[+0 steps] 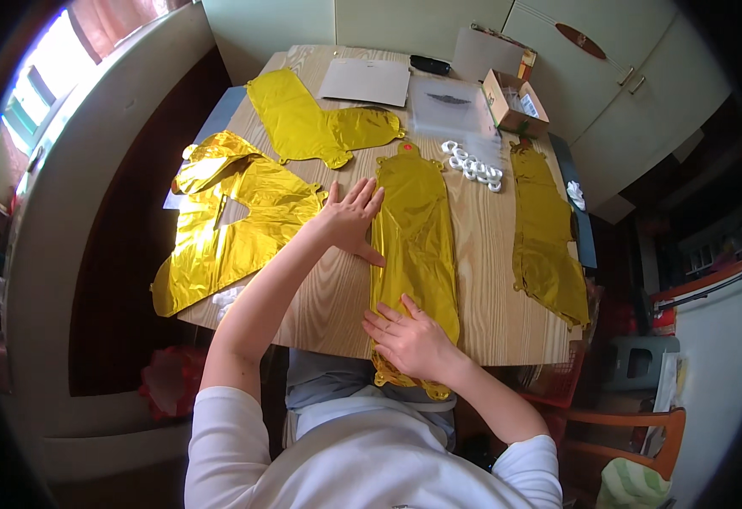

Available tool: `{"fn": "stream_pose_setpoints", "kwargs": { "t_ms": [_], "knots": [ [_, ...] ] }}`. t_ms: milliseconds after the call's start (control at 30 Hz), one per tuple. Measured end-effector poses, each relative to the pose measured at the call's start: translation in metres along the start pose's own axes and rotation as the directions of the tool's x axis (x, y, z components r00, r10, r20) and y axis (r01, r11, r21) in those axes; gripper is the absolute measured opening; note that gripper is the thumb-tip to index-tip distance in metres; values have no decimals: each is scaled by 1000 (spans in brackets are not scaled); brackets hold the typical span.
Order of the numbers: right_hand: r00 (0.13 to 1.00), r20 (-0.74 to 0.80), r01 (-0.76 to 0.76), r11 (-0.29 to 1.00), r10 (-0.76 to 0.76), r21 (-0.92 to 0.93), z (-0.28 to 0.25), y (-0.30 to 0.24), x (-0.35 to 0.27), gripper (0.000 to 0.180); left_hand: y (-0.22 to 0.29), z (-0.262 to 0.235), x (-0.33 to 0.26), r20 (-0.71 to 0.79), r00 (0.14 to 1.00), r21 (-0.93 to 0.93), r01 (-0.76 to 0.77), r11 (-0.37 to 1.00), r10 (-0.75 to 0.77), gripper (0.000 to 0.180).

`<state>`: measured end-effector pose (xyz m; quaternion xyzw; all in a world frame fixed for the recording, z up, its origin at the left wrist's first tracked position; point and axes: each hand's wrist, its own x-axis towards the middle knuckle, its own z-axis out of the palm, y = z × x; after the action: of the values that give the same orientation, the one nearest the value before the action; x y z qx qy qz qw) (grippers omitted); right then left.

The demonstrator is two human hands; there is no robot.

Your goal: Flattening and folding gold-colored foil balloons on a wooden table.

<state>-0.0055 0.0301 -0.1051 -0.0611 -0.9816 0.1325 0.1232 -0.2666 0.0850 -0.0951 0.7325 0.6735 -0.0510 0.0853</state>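
Working from afar, I note one long gold foil piece (422, 242) on the bench (490, 288), its far end just left of the white rings (476, 167), its near end running past the bench edge. My left hand (352, 220) is spread palm-down at that piece's left edge and my right hand (411, 341) spread flat on its lower part, both nearer than the rings. Beyond the rings, a cardboard box (517, 116); right of them, a second foil piece (545, 225); well left, a crinkled shiny foil piece (210, 261)
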Motion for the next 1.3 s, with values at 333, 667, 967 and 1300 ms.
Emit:
{"fn": "stream_pose_setpoints", "kwargs": {
  "t_ms": [333,667,967,1300],
  "knots": [
    [991,-127,-48,997,42,-52,-22,-59,-51,50,-2,7,2,-6,1000,-13,1,1000,-1,145],
    [352,360,121,-423,864,898,42,-61,-142,45,-1,4,1,23,1000,4,18,1000,-18,145],
    [383,528,-38,-558,758,829,39,-48,-127,33,-1,4,4,-1,1000,15,-2,1000,2,146],
    [304,246,-139,-213,920,967,33,-50,-118,16,-1,5,4,5,1000,2,7,1000,-7,144]
  ]
}}
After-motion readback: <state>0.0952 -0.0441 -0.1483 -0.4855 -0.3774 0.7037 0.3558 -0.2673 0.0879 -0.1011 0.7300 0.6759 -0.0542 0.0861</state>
